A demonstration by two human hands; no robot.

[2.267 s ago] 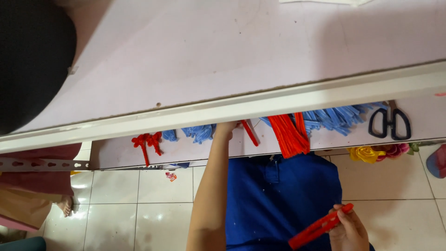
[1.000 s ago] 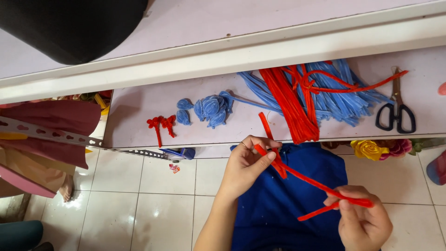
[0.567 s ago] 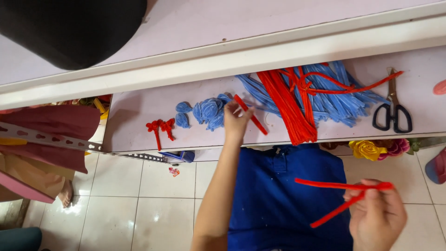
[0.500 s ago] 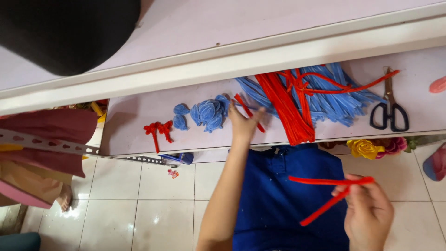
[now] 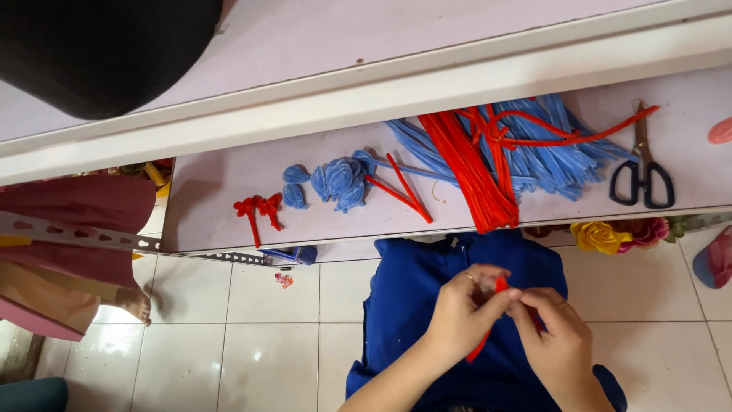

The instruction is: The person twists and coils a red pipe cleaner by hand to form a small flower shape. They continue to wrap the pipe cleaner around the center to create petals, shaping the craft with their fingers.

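Pale lilac shelf [image 5: 229, 191] under ledge; white tiled floor [image 5: 252, 336] below.

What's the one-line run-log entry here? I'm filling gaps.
left hand: pinching red pipe cleaner | right hand: same | scissors: on table

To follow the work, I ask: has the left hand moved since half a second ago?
Yes. The left hand left the table edge and came down to the right hand.
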